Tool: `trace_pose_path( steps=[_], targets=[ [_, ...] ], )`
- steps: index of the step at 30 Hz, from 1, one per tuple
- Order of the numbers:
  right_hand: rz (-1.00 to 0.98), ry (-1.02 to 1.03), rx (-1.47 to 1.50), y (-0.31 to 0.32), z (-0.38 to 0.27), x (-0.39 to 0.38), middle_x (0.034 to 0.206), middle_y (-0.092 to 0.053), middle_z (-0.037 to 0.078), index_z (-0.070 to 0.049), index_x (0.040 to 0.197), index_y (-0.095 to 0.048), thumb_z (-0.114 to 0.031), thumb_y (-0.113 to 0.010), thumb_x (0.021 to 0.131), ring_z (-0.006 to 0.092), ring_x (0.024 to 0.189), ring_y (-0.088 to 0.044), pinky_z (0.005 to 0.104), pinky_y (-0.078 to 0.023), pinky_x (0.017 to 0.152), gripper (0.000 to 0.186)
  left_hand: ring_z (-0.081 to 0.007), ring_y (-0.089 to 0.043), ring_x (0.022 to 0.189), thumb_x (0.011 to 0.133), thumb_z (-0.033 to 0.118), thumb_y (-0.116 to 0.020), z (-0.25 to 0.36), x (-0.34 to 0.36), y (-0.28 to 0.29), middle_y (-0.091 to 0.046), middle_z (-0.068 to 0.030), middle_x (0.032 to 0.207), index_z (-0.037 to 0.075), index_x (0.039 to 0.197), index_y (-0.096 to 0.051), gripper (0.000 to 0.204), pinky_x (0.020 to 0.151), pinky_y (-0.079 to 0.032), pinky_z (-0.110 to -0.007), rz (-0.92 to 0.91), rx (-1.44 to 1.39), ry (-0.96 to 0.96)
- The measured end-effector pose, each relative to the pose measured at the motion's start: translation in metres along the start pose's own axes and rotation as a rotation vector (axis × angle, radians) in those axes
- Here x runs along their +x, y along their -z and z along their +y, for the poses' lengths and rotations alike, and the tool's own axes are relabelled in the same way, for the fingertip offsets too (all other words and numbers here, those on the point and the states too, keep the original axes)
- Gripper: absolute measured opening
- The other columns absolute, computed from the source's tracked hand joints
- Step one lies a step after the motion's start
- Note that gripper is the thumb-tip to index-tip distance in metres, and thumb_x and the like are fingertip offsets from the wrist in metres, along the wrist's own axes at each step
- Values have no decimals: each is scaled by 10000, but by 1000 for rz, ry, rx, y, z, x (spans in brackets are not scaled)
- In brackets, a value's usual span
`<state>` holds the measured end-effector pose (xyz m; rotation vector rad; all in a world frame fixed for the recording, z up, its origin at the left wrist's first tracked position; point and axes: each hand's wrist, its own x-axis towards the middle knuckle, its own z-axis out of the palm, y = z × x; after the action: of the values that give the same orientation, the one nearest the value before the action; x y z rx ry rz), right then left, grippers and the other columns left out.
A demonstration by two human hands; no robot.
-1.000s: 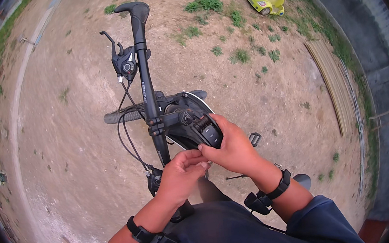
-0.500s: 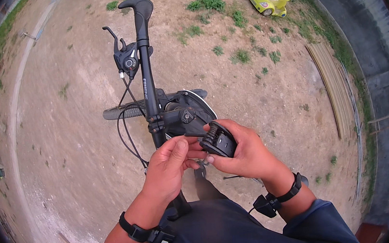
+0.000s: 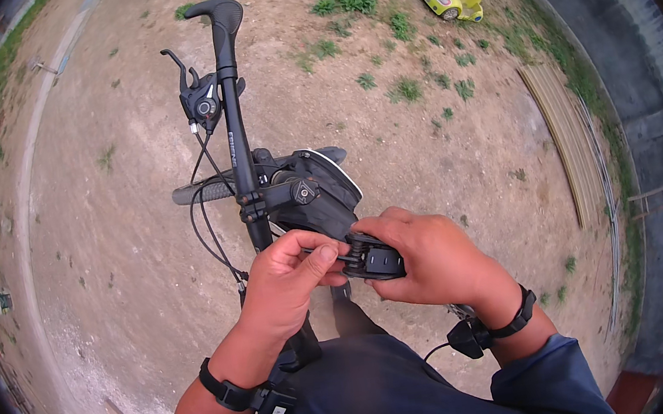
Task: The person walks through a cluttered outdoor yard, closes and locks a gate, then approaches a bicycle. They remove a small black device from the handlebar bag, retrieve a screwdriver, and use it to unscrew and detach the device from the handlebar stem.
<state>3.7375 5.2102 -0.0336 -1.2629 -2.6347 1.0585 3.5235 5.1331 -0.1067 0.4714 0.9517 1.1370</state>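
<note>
Black, hard-looking compact device sits in our right hand, just behind the bike's handlebar stem, above the ground. Right grip: closed round it, thumb on the near edge, fingers over the far side. Left hand is in a narrow pinch on a thin dark piece at the device's left end; we can't tell if it's joined on. Device body is rounded, with ridged, coil-like rings on the left and a smoother block with small pale marks on the right. Handlebar: smooth matte black tube, flared grip at the far end. Wedge-shaped black bag has a pale edge strip. Front tyre shows knobbly tread; ground is bare, gritty dirt.
</note>
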Motion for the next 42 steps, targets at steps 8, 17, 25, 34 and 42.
trace_pose_path(
  steps=[8,17,25,34,42],
  targets=[
    [396,-160,717,-34,38,-43,1328,-666,165,30,1444,-523,-465,-923,786,338,1169,-686,446,-557,957,915,-206,-752,954,1059,155,-665,-12,-5,6,-745,-132,1134,41,1104,-667,122,802,-650,-354,83,-110,-131],
    [284,-126,1804,-84,29,-29,1289,-704,92,11,1315,-633,-363,-723,1021,171,1110,-668,395,-559,909,485,-213,-753,968,1061,146,-660,-24,-7,-7,-736,-129,1152,52,1103,-665,103,810,-651,-354,45,-146,-168],
    [337,-66,1844,-85,16,-27,1303,-680,66,-90,1349,-576,-332,-734,1017,172,1127,-663,384,-552,954,440,-215,-754,979,1053,163,-676,-26,-4,-9,-742,-99,1143,69,1104,-674,106,821,-650,-355,6,-264,-107],
    [438,-72,1722,-86,9,-4,1308,-669,90,-91,1343,-518,-228,-712,1032,228,1200,-659,462,-541,1057,391,-229,-768,965,1068,208,-664,-32,-1,0,-765,-100,1038,49,1111,-662,165,786,-630,-334,109,-16,-66],
    [488,-67,1456,-81,7,8,1214,-697,79,-50,1302,-542,-151,-734,1012,176,1109,-686,390,-601,956,362,-225,-761,987,1083,238,-646,-30,-5,2,-757,-131,1094,8,1181,-633,250,820,-611,-332,143,46,-117]
  ],
)
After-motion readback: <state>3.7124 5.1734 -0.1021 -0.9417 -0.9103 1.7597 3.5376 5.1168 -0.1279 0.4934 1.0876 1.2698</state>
